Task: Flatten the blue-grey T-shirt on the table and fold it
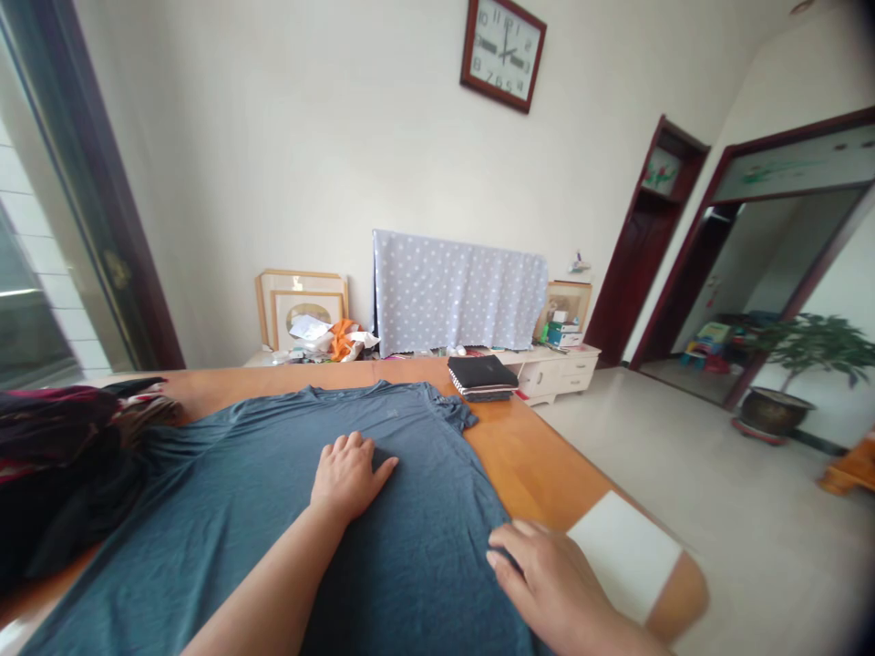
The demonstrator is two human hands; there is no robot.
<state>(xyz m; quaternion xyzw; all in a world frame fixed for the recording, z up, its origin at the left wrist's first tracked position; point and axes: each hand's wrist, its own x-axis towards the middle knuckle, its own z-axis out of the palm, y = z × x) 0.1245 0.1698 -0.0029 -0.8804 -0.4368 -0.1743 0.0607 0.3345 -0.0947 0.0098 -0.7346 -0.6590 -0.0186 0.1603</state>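
A blue-grey T-shirt (260, 492) lies spread flat on an orange wooden table (526, 456), its collar toward the far edge. My left hand (348, 476) rests palm down on the middle of the shirt, fingers stretched out and slightly apart. My right hand (547, 583) sits at the shirt's right edge near the table's front corner, fingers curled onto the fabric; whether it pinches the cloth is hidden.
A heap of dark and red clothes (61, 456) lies at the table's left. A stack of folded dark items (482, 375) sits at the far right corner. A white sheet (625, 551) lies by my right hand. Beyond are a low cabinet (557, 369), tiled floor, potted plant (797, 364).
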